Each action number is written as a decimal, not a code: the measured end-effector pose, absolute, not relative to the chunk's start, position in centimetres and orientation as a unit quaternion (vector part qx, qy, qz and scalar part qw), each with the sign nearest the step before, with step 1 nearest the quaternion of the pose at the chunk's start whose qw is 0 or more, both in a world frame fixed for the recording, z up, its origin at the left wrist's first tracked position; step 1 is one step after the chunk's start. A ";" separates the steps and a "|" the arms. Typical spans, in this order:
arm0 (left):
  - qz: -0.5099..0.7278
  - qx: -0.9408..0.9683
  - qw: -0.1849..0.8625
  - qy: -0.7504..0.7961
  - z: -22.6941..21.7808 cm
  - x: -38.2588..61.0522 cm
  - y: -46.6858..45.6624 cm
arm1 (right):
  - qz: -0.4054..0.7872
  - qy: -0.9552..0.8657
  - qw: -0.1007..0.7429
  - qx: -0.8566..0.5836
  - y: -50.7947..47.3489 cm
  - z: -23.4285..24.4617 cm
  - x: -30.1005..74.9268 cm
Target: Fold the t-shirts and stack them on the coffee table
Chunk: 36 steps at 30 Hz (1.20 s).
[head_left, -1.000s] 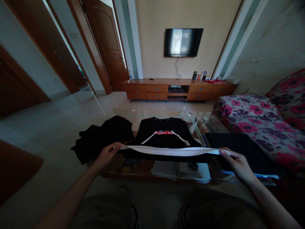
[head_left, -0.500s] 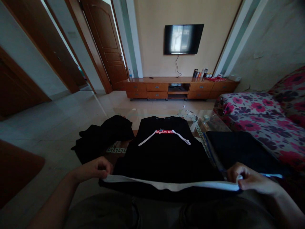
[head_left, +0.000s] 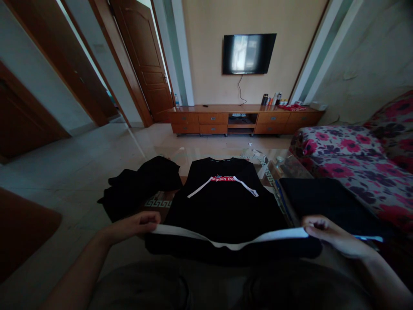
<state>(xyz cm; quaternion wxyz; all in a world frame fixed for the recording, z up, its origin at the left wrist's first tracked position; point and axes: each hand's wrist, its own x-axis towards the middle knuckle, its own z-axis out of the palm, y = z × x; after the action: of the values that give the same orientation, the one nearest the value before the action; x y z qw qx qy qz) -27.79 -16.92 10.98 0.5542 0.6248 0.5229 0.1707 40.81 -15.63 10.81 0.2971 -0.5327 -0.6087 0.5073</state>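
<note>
A black T-shirt [head_left: 222, 209] lies spread before me, its neck at the far end and a red printed label with white stripes across its chest. Along the near edge runs a white band, stretched between my hands and sagging in the middle. My left hand [head_left: 143, 224] pinches the band's left end. At the right end, my right hand [head_left: 322, 230] grips it between thumb and fingers. The near part of the shirt bulges below the band.
A crumpled black garment [head_left: 142, 183] lies to the left on the glass table [head_left: 284, 165]. Folded dark clothes [head_left: 329, 202] are stacked at the right, beside a flowered sofa [head_left: 351, 146]. Farther off stand a low wooden cabinet [head_left: 213, 122] and a wall television [head_left: 248, 54].
Both hands have moved inward and slightly away from me, carrying the white band farther up the shirt. Its middle sags more now. The surrounding clothes have stayed put.
</note>
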 end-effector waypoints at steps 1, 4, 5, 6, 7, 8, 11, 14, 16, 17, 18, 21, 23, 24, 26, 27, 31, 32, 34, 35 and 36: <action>0.202 0.619 0.531 0.542 10.9 -27.2 -16.5 | 0.509 -0.605 0.299 -0.535 -15.1 10.8 40.4; 0.295 0.622 0.430 0.584 10.3 -25.5 -14.2 | 0.509 -0.573 0.332 -0.550 -12.7 10.5 39.3; 0.319 0.625 0.396 0.592 9.9 -25.1 -13.1 | 0.501 -0.561 0.344 -0.561 -11.7 10.4 39.1; 0.339 0.627 0.366 0.598 9.4 -24.7 -12.0 | 0.487 -0.555 0.354 -0.574 -10.6 10.2 38.9; 0.347 0.629 0.342 0.606 8.8 -24.4 -10.8 | 0.463 -0.559 0.356 -0.588 -9.4 10.0 38.7; 0.353 0.628 0.319 0.616 8.1 -24.0 -9.7 | 0.428 -0.575 0.348 -0.604 -8.2 9.7 38.5; 0.363 0.611 0.252 0.657 6.1 -23.0 -6.8 | 0.276 -0.653 0.250 -0.659 -4.6 8.7 37.9; 0.345 0.603 0.188 0.694 4.4 -21.9 -5.3 | 0.176 -0.686 0.141 -0.692 -2.4 7.1 37.1; 0.318 0.615 0.173 0.701 3.6 -21.3 -4.9 | 0.147 -0.691 0.094 -0.701 -2.1 6.1 36.3; 0.303 0.622 0.174 0.701 3.4 -21.1 -4.8 | 0.135 -0.692 0.079 -0.705 -2.3 5.6 35.8; 0.286 0.626 0.178 0.703 3.2 -20.9 -4.7 | 0.118 -0.694 0.069 -0.707 -2.7 5.3 35.2; 0.224 0.633 0.171 0.721 3.1 -20.3 -4.6 | 0.029 -0.722 0.068 -0.688 -4.0 4.6 33.4; 0.178 0.650 0.144 0.725 3.3 -19.7 -4.5 | -0.014 -0.756 0.063 -0.651 -4.5 4.3 32.3; 0.153 0.664 0.126 0.721 3.5 -19.5 -4.5 | -0.019 -0.770 0.055 -0.636 -4.5 4.1 31.9; 0.104 0.699 0.077 0.703 3.8 -18.9 -4.6 | -0.009 -0.784 0.037 -0.620 -4.3 3.8 31.4; 0.082 0.715 0.050 0.692 4.0 -18.6 -4.7 | -0.004 -0.785 0.031 -0.619 -4.1 3.7 31.3; 0.031 0.764 -0.018 0.644 4.4 -17.6 -4.8 | 0.000 -0.787 0.020 -0.617 -3.2 3.7 31.6; 0.027 0.771 -0.021 0.635 4.4 -17.5 -4.8 | 0.007 -0.789 0.016 -0.614 -3.1 3.8 31.7; 0.027 0.781 -0.021 0.624 4.4 -17.3 -4.8 | 0.023 -0.792 0.010 -0.610 -3.0 3.9 31.8; 0.028 0.783 -0.019 0.621 4.4 -17.3 -4.7 | 0.032 -0.793 0.009 -0.608 -3.0 3.9 31.8; 0.027 0.785 -0.015 0.619 4.4 -17.4 -4.7 | 0.040 -0.793 0.009 -0.608 -3.0 3.9 31.9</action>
<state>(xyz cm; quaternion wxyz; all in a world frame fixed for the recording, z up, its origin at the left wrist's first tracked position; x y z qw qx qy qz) -17.37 -4.71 4.38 -0.0153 0.7846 0.6192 0.0275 31.87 -3.01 3.92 0.0090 -0.6077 -0.7931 0.0398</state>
